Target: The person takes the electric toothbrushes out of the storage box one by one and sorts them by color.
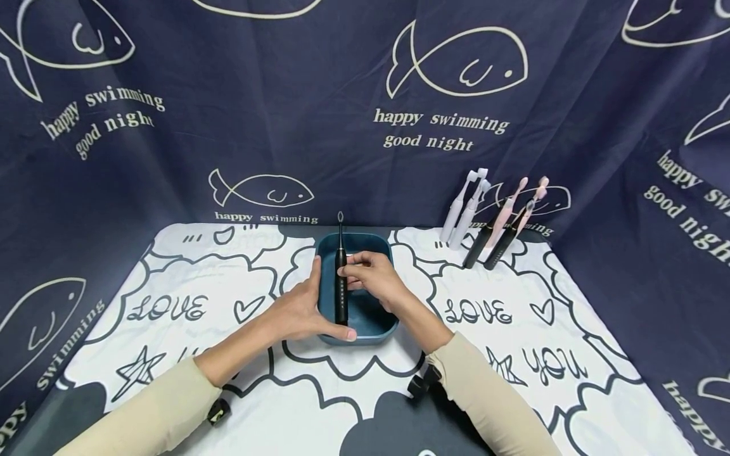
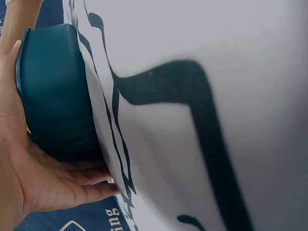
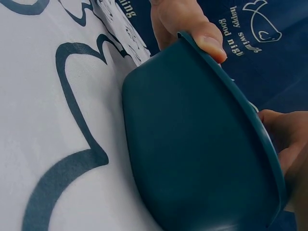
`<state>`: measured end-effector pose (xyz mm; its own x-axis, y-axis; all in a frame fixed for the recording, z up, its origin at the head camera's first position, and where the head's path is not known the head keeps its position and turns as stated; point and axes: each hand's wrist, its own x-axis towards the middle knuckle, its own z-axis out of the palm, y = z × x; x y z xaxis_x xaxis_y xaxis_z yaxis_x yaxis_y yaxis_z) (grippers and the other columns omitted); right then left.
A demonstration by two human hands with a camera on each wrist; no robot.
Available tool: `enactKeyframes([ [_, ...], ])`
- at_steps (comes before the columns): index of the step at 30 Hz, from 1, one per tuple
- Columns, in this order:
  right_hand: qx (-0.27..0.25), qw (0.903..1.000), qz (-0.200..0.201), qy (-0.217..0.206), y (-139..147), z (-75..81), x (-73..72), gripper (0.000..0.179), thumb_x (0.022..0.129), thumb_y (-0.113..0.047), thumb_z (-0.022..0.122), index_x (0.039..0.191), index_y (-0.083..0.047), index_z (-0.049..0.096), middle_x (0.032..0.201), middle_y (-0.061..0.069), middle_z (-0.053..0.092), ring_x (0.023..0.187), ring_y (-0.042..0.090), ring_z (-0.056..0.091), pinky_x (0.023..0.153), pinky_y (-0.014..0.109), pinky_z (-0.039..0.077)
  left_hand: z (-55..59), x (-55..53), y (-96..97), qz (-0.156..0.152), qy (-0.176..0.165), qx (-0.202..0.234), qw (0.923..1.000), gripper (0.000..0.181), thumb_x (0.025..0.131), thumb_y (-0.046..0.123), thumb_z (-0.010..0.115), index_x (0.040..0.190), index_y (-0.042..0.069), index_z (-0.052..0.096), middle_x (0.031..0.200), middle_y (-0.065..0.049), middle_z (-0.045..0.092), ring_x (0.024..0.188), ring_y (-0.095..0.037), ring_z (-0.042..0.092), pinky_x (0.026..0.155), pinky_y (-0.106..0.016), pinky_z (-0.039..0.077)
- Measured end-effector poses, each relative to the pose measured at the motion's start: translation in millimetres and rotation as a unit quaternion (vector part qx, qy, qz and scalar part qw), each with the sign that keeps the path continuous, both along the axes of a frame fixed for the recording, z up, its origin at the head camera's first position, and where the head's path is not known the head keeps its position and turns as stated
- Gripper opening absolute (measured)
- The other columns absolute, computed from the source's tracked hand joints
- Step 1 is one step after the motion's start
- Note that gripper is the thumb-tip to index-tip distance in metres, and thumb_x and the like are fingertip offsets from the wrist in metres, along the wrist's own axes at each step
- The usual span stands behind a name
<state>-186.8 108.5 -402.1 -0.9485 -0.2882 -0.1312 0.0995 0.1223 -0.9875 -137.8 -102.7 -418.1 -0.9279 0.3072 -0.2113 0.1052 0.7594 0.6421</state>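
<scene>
A dark teal basin with a rounded rectangular shape stands in the middle of the table. My left hand holds it at the left, thumb over the near rim and fingers along the outer wall, as the left wrist view of the basin also shows. Between the thumb and fingers of my right hand is a black electric toothbrush, pinched over the basin's left part with its head pointing away. In the right wrist view the basin wall hides the toothbrush.
At the back right stand several electric toothbrushes: white ones, pink ones and black ones. A white cloth with black drawings covers the table. Behind hangs a dark blue curtain with fish prints.
</scene>
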Motion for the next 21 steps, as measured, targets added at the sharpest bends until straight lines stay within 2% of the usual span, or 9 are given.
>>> enactKeyframes([
  [9, -0.009, 0.9999, -0.006, 0.004, 8.6, 5.2, 1.1, 0.030, 0.103, -0.008, 0.077, 0.127, 0.009, 0.071, 0.105, 0.008, 0.078, 0.084, 0.011, 0.076, 0.088, 0.033, 0.069, -0.2, 0.1, -0.8, -0.003, 0.006, 0.007, 1.0000, 0.180, 0.062, 0.088, 0.095, 0.179, 0.019, -0.023, 0.176, -0.030, 0.043, 0.153, -0.042, 0.058, 0.119, -0.060, 0.053],
  [12, -0.008, 0.9998, -0.014, 0.011, 11.3, 7.0, 1.7, 0.031, 0.102, -0.008, 0.078, 0.128, 0.009, 0.071, 0.107, 0.010, 0.080, 0.083, 0.012, 0.076, 0.090, 0.037, 0.069, -0.7, 0.0, -0.8, -0.004, 0.006, 0.007, 1.0000, 0.179, 0.063, 0.087, 0.095, 0.179, 0.019, -0.023, 0.176, -0.031, 0.043, 0.153, -0.042, 0.058, 0.120, -0.060, 0.053],
  [17, -0.005, 0.9994, -0.022, 0.025, 15.7, 11.7, 3.7, 0.030, 0.101, -0.007, 0.078, 0.127, 0.006, 0.071, 0.107, 0.010, 0.080, 0.084, 0.012, 0.077, 0.100, 0.050, 0.068, -1.1, -0.6, -0.7, -0.002, 0.003, 0.000, 1.0000, 0.179, 0.063, 0.088, 0.094, 0.179, 0.020, -0.024, 0.177, -0.032, 0.040, 0.155, -0.044, 0.056, 0.119, -0.061, 0.053],
  [21, -0.004, 0.9991, -0.026, 0.032, 20.2, 14.6, 4.9, 0.031, 0.101, -0.007, 0.078, 0.128, 0.006, 0.071, 0.107, 0.010, 0.079, 0.086, 0.012, 0.078, 0.100, 0.049, 0.068, -1.2, -1.1, -0.3, -0.003, 0.004, 0.000, 1.0000, 0.178, 0.065, 0.086, 0.095, 0.179, 0.019, -0.023, 0.177, -0.033, 0.040, 0.156, -0.045, 0.055, 0.120, -0.061, 0.052],
])
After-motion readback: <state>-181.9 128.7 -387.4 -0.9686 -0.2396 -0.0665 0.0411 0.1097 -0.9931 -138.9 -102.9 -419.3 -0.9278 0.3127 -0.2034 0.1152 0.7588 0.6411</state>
